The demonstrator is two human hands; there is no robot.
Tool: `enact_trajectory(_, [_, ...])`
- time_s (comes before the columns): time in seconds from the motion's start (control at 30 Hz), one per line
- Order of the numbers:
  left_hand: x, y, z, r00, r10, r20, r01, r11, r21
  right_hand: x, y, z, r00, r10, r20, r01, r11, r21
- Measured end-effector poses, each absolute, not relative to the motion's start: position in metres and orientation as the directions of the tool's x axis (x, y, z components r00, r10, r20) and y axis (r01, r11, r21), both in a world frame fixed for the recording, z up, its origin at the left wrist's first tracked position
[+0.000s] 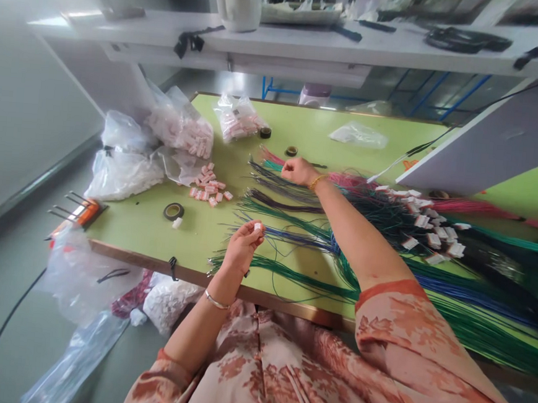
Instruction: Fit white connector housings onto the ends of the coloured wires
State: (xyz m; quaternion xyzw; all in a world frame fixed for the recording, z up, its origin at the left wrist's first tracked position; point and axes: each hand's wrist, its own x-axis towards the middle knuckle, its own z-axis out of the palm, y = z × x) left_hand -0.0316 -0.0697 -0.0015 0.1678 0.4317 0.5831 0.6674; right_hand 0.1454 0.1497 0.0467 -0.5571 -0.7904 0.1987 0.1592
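My left hand (241, 249) is closed near the front of the green table, pinching a small white connector housing (258, 227) between thumb and fingers. A blue wire bundle (285, 234) lies just beyond it, and a green bundle (295, 279) runs closer to the front edge. Farther back, my right hand (298, 171) has its fingers pressed together over the ends of the pink wires (271, 156) and the dark wires (271, 172). Whatever sits in those fingertips is hidden. Loose pink-and-white connector housings (209, 189) form a pile to the left.
Bags of housings (182, 123) stand at the back left. A black tape roll (174, 211) lies near the left end. Finished-looking white connectors (430, 223) cluster on wires at right. An orange tool with metal prongs (86, 212) is at the left edge. A shelf (281, 46) spans the back.
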Motion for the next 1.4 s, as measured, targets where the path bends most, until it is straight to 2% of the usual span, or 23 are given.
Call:
enact_trajectory(0.07, [-0.032, -0.07, 0.0, -0.052, 0.923, -0.38, -0.635, 0.263, 0.726, 0.143, 0.15, 0.049, -0.301, 0.953, -0.032, 0.885, 0.266, -0.382])
enact_trajectory(0.13, [-0.033, -0.07, 0.001, -0.051, 0.923, -0.38, -0.64, 0.262, 0.722, 0.143, 0.152, 0.051, -0.258, 0.966, -0.032, 0.902, 0.229, -0.366])
enact_trajectory(0.27, [-0.034, -0.07, 0.002, -0.054, 0.924, -0.379, -0.645, 0.258, 0.719, 0.142, 0.153, 0.055, -0.305, 0.948, 0.093, 0.776, 0.304, -0.553])
enact_trajectory(0.4, [-0.029, -0.067, 0.003, -0.054, 0.934, -0.354, -0.663, 0.232, 0.712, 0.126, 0.135, 0.063, -0.436, 0.885, 0.163, 0.604, 0.422, -0.676])
enact_trajectory(0.57, [-0.024, -0.06, 0.01, -0.045, 0.95, -0.308, -0.669, 0.2, 0.716, 0.11, 0.092, 0.083, -0.576, 0.78, 0.244, 0.453, 0.553, -0.699])
enact_trajectory(0.73, [-0.022, -0.05, 0.014, -0.039, 0.961, -0.275, -0.692, 0.172, 0.701, 0.118, 0.052, 0.086, -0.575, 0.768, 0.28, 0.369, 0.55, -0.749])
enact_trajectory(0.9, [-0.019, -0.043, 0.014, -0.01, 0.95, -0.311, -0.722, 0.208, 0.66, 0.132, 0.02, 0.068, -0.518, 0.828, 0.217, 0.344, 0.433, -0.833])
enact_trajectory(1.03, [-0.015, -0.041, 0.013, 0.013, 0.952, -0.307, -0.713, 0.224, 0.665, 0.138, 0.007, 0.052, -0.499, 0.845, 0.192, 0.351, 0.399, -0.847])
enact_trajectory(1.2, [-0.012, -0.041, 0.012, 0.021, 0.954, -0.299, -0.697, 0.229, 0.68, 0.14, 0.004, 0.039, -0.48, 0.855, 0.196, 0.383, 0.405, -0.83])
enact_trajectory(1.4, [-0.011, -0.04, 0.011, 0.027, 0.949, -0.314, -0.694, 0.244, 0.677, 0.141, 0.001, 0.041, -0.468, 0.846, 0.256, 0.455, 0.478, -0.751])
